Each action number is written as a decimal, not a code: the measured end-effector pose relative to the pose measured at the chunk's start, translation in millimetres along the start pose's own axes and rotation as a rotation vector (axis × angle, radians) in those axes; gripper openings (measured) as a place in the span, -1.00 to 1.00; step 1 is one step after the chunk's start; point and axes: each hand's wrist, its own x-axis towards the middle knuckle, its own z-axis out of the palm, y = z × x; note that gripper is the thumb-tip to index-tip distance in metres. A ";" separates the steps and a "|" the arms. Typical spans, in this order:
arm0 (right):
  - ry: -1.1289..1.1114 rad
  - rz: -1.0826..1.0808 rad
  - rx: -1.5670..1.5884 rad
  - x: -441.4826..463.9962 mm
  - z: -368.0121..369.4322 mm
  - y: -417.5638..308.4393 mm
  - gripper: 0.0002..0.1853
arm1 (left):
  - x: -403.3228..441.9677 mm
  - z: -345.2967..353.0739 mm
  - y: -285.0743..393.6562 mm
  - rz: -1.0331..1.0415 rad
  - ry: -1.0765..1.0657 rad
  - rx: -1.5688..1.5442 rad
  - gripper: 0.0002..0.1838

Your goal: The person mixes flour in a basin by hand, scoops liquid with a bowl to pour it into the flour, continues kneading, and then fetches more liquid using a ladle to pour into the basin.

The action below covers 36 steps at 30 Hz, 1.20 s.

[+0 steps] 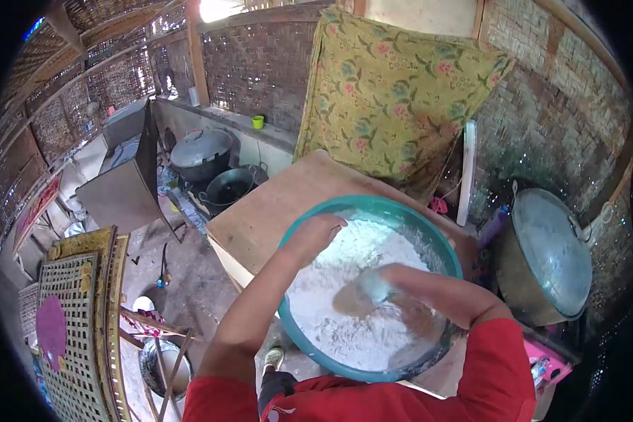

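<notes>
A wide green basin [456, 264] holds a large heap of white powder [341, 337] and rests on a wooden table [260, 232]. At the basin's upper left rim is my left hand [318, 235], its fingers curled over the edge. Deep in the basin, near the middle of the powder, my right hand [376, 283] is closed around something pale and bluish that is partly blurred. Powder lies around and below it.
A big lidded pot [550, 257] stands right of the table. Dark pots [228, 188] sit at the back left. A patterned cloth [401, 91] hangs behind the table. Woven racks [70, 330] and a bucket [165, 369] are at the left.
</notes>
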 end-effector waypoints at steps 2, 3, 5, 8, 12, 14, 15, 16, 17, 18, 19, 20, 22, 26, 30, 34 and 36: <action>0.301 0.013 -0.025 -34.5 -27.9 13.7 -0.65 | 5.6 1.0 -2.3 0.017 0.003 -0.002 -0.78; 0.517 0.036 -0.015 -55.3 -50.7 11.1 -0.69 | 6.9 1.7 -3.4 0.017 0.000 -0.006 -0.78; 0.601 0.222 0.148 -26.7 -67.1 48.3 -0.68 | 9.3 1.4 -4.9 -0.022 -0.007 0.010 -0.78; 0.535 0.345 0.333 39.5 -69.9 58.9 -0.65 | 11.0 4.4 -15.4 0.056 -0.001 0.039 -0.79; 0.398 0.261 0.337 93.5 -45.0 15.1 -0.60 | 6.4 9.9 -19.5 0.103 -0.029 0.004 -0.77; 0.323 0.166 0.336 89.6 -22.3 -5.8 -0.57 | 0.2 11.9 -22.2 0.100 -0.080 -0.010 -0.78; 0.303 0.113 0.355 78.9 -10.4 -13.2 -0.56 | -2.6 9.3 -20.5 0.105 -0.084 -0.009 -0.78; 0.312 0.042 0.419 63.2 3.0 -17.3 -0.54 | -6.0 6.6 -15.4 0.101 -0.120 -0.009 -0.77; 0.370 -0.079 0.562 44.9 19.4 -15.8 -0.53 | -8.3 5.4 -13.4 0.096 -0.156 -0.010 -0.77; 0.479 -0.275 0.817 31.7 40.1 -7.1 -0.51 | -8.4 6.1 -14.9 0.090 -0.169 -0.046 -0.77; 0.404 -0.150 0.774 -3.1 17.4 -8.8 -0.55 | -5.6 5.2 -16.5 0.098 -0.168 -0.051 -0.77; 0.320 -0.028 0.721 -39.4 -7.5 -12.3 -0.58 | -3.3 4.4 -17.7 0.104 -0.156 -0.046 -0.77; 0.151 0.312 0.562 -84.8 -43.2 -1.1 -0.56 | -1.2 5.3 -21.2 0.104 -0.157 -0.054 -0.77; 0.467 0.566 0.594 -54.9 -38.3 75.6 -0.61 | 3.2 6.5 -23.2 0.065 -0.190 -0.071 -0.78; 0.444 0.570 0.615 14.4 -27.1 66.3 -0.64 | -0.4 2.1 -19.5 0.096 -0.229 -0.085 -0.76; 0.312 0.409 0.554 44.0 -15.4 11.5 -0.67 | -0.4 -7.5 -8.7 0.159 -0.308 -0.048 -0.73; 0.271 0.314 0.538 27.3 -17.3 -20.4 -0.68 | 13.8 -13.6 -1.4 0.242 -0.351 0.069 -0.71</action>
